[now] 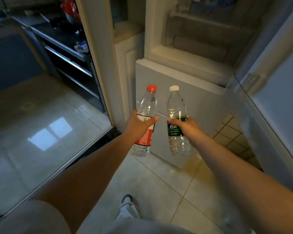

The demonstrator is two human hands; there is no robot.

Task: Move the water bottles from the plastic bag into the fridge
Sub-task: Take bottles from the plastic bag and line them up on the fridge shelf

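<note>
At the bottom edge a grey sleeve (pixel 29 217) and a light shoe (pixel 128 209) on the pale tiled floor (pixel 167 183) are the nearest things, and both bare forearms reach forward from there. The left hand (pixel 139 126) wraps its fingers and thumb around the middle of a clear red-capped water bottle (pixel 146 105), covering part of its red and white label; the bottle stands nearly upright in the air. Just beside it, not touching, the right hand (pixel 184 124) grips a white-capped water bottle (pixel 176 105) at its dark green label, also held upright. Behind both bottles stands the closed lower door (pixel 184 85) of the fridge, a plain light panel reaching down to the floor. Above it the upper compartment (pixel 201 41) is open, showing pale moulded shelving inside, dim and hard to read. The open fridge door (pixel 277 92) swings out on the right and is cut off by the frame edge. To the left a cream door frame (pixel 95 53) divides the view; beyond it dark shelves (pixel 66 48) hold blurred items, among them something red (pixel 69 7) and something blue and white (pixel 81 46) that cannot be identified. A glossy floor area (pixel 41 125) at left reflects a window.
</note>
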